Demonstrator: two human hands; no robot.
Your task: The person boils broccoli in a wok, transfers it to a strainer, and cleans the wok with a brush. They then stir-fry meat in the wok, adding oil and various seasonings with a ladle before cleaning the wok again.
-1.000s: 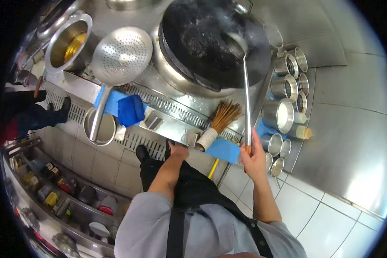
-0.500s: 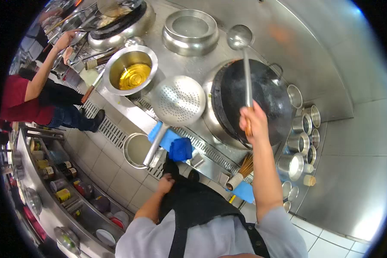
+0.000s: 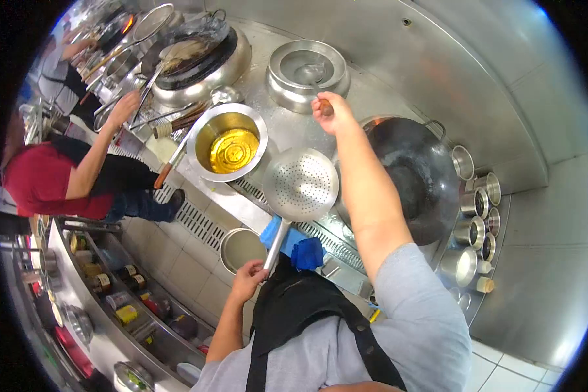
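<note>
My right hand is closed around the wooden-ended handle of a ladle. The ladle's bowl dips into the round steel water pot at the back. Nearer to me, my left hand has its curled fingers at the handle end of a large perforated strainer. That strainer lies across the stove's front edge, beside a steel pot of yellow oil. Under my right forearm sits a dark wok, partly hidden by the arm.
A blue cloth hangs at the stove edge. Several steel cups line the right side. A bucket stands low in front. At left, a co-worker in a red shirt works at another wok. Jars fill a shelf behind.
My right hand has carried the ladle from over the wok to the water pot at the back. My left hand has moved from my apron to the strainer's handle. The view has shifted.
</note>
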